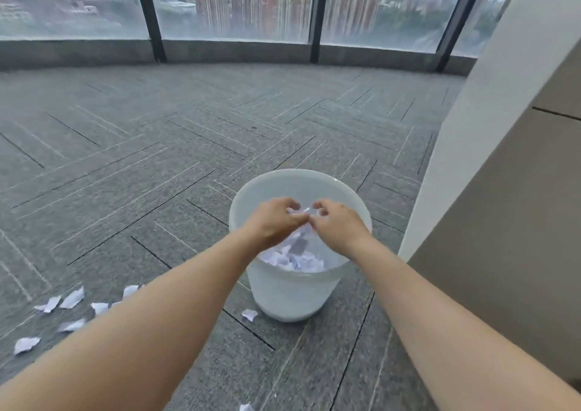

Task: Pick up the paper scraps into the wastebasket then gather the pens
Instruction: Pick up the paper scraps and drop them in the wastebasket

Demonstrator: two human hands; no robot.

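Grey carpet [188,146] with thin diagonal lines covers the floor from the bottom edge of the frame up to a low sill [78,52] under tall windows [232,5] along the top. Two bare forearms enter from the lower corners and meet in the middle. At the very bottom edge, just left of centre, a bit of white paper pokes into view. On the lower left, loose scraps [72,298] lie scattered in a rough band running from the left edge toward the left forearm, which hides part of it. One more scrap [249,314] lies on the carpet just beside the foot of the bin [283,294].

That bin is white, translucent and round, standing upright in the lower centre with its mouth open to the top. Inside it, a heap of white and pale violet scraps [297,258] rests at the bottom. Both hands are over the mouth, fingertips close together. Left hand [273,218] has its fingers curled around crumpled paper [298,212]; right hand [334,222] pinches at the same wad from the other side.

To the right, a beige wall panel [503,222] and a white column edge [465,134] rise close beside the bin, closing that side. Left of the bin and behind it, carpet runs open to the sill. Dark window frames [317,14] stand between the panes. No pens are in view.
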